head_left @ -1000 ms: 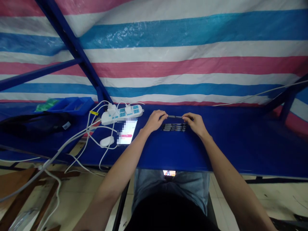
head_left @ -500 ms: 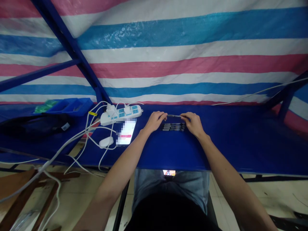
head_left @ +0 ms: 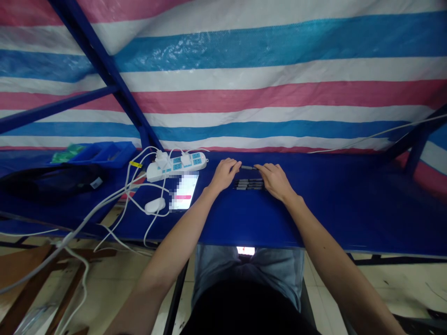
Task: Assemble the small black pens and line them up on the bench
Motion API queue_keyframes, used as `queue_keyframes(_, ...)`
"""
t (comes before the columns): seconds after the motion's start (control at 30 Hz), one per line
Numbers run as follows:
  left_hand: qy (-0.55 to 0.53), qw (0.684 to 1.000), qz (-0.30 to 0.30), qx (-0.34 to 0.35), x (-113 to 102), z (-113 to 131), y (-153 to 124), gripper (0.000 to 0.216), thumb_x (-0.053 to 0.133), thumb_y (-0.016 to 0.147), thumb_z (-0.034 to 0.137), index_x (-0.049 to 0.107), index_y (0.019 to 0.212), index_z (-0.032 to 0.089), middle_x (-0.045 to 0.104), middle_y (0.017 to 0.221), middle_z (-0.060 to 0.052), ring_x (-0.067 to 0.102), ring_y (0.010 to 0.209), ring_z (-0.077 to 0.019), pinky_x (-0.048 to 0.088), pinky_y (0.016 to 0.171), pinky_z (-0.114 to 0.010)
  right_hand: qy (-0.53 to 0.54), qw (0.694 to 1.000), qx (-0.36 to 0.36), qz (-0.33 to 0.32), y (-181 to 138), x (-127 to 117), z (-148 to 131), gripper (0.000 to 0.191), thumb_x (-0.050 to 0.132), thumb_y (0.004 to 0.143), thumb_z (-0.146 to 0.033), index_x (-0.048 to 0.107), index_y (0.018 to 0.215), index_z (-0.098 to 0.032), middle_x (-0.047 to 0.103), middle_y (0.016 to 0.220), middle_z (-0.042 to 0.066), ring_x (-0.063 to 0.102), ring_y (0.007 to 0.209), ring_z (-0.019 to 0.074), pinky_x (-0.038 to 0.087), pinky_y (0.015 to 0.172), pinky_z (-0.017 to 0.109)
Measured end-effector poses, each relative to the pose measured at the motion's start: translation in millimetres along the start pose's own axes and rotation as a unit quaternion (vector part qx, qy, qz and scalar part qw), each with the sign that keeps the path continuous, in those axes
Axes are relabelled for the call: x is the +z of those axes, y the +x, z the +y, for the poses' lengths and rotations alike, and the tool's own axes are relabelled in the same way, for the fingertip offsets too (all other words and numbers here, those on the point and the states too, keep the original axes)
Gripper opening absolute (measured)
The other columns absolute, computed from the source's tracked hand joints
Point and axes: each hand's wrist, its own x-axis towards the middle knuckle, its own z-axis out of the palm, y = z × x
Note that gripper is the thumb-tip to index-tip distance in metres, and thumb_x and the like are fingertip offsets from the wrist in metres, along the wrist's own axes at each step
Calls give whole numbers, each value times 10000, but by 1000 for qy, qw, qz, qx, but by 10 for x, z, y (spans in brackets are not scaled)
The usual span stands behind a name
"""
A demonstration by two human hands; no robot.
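Pen [head_left: 247, 167], slim, one, grey section and darker part showing: was held between the two hands, over the far half of the blue tabletop [head_left: 251, 216], just beyond the row of pens [head_left: 247, 184]. Whether it touched the surface could not be told.

Progress, as judged: part-way. The row was laid out; this single pen was apart from it and in the fingers, so its handling looked unfinished. Whether its parts were joined or separated was too small to tell.

Orientation: long axis ran left to right, nearly level and roughly parallel to the row. Grey section lay toward the left; darker part ran under the right fingers. Which end bore the writing tip was not discernible.

Left hand [head_left: 224, 176]: thumb and finger pinched together at the pen's left end. Right hand [head_left: 275, 180]: fingertips narrowed on its right end, the hand covering the right ends of the row.

Row of pens: a few, exact count uncertain, side by side, grey sections likewise leftward.

Leftward of the hands: touchscreen device [head_left: 186, 193], lit; white power strip [head_left: 200, 160], plugs fitted; blue bins [head_left: 117, 152], farther off. Behind: striped sheeting [head_left: 261, 97], red, white and blue.
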Motion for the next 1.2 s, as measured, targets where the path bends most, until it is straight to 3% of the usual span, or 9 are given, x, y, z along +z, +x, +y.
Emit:
queue_keyframes(0.1,-9,1000,5,11,15,20,2,570,356,1112,456,565,646,202,654,681,-20,624,770,-195,431,865,-380,-12,1000,-6,12,13,19,-28,377,382,1102,-331,695,1239,-173,717,978,114,622,904,249,375,792,372)
queue_keyframes(0.23,-8,1000,-20,10,28,55,-4,607,366,1105,491,563,611,199,658,667,-22,633,761,-191,437,905,-387,21,999,-1,26,9,29,-18,320,431,1085,-294,725,1131,-176,725,997,110,648,873,238,429,794,365)
queue_keyframes(0.33,-21,999,-37,14,27,72,-15,364,478,1080,456,684,907,210,748,887,-14,670,893,-201,438,964,-389,52,998,12,33,-5,27,12,318,432,1058,-210,704,1221,-194,724,1072,115,663,936,246,474,811,359)
queue_keyframes(0.43,-27,999,-31,17,31,73,-21,204,582,1042,398,654,1151,242,752,1065,-15,678,1002,-207,438,993,-384,47,998,9,33,-17,25,31,408,394,1029,-132,667,1325,-194,725,1109,119,655,994,260,486,857,383)
queue_keyframes(0.53,-5,999,-37,22,42,64,-15,173,545,1057,356,662,1080,231,744,1047,-26,663,991,-215,433,972,-387,32,999,8,30,-15,19,16,407,387,1041,-160,668,1334,-187,729,1092,125,646,995,271,476,865,404)
queue_keyframes(0.73,32,997,-69,22,54,57,-11,457,378,1109,397,628,781,200,702,841,-38,617,897,-222,420,906,-399,33,998,19,43,4,25,-31,331,432,1081,-311,727,1172,-194,749,1041,114,650,956,259,443,845,388)
queue_keyframes(0.93,-3,999,-34,32,79,81,-35,174,563,1050,381,630,1124,239,723,1049,-21,644,994,-212,428,958,-389,40,996,45,71,-15,57,32,305,449,1075,-311,727,1120,-193,747,984,98,638,883,249,430,796,372)
queue_keyframes(1.03,16,999,-41,31,94,74,-29,167,517,1067,345,638,1068,230,715,1001,-29,629,973,-220,426,935,-390,57,994,49,76,-19,66,53,280,471,1063,-311,727,1091,-202,743,989,102,636,900,256,444,817,379)
queue_keyframes(1.2,37,997,-67,24,83,65,-20,362,418,1096,372,671,895,208,719,936,-49,615,961,-235,420,934,-403,85,993,43,77,-22,45,38,255,485,1050,-296,726,1062,-210,730,985,104,633,940,263,479,846,389)
